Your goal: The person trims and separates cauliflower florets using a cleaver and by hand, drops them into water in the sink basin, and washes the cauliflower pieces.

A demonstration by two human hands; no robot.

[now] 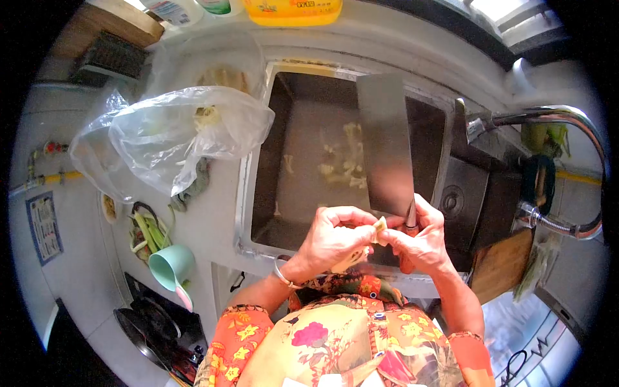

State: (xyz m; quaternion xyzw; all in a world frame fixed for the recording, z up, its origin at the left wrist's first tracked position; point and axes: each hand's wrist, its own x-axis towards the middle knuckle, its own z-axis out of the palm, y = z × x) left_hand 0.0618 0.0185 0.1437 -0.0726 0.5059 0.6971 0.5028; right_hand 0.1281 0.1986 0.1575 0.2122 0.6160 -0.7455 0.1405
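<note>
My right hand [423, 240] is wrapped round the handle of a cleaver [387, 142], whose broad blade points away from me over the sink [263, 226]. Its thumb meets my left hand [332, 237] at a small pale vegetable piece [381, 223], pinched by the left fingers. More pale vegetable [351, 259] shows beneath the left hand, partly hidden by it. Several cut pale pieces [342, 169] lie on the sink floor beyond both hands; I cannot tell their exact kind. The blade hides part of the sink.
A clear plastic bag [187, 122] with pale vegetable inside lies left of the sink. Nearer are a mint-green cup [173, 267] and green trimmings [149, 232]. A curved faucet [580, 116] and a wooden board [501, 263] stand right. Bottles [293, 11] line the back.
</note>
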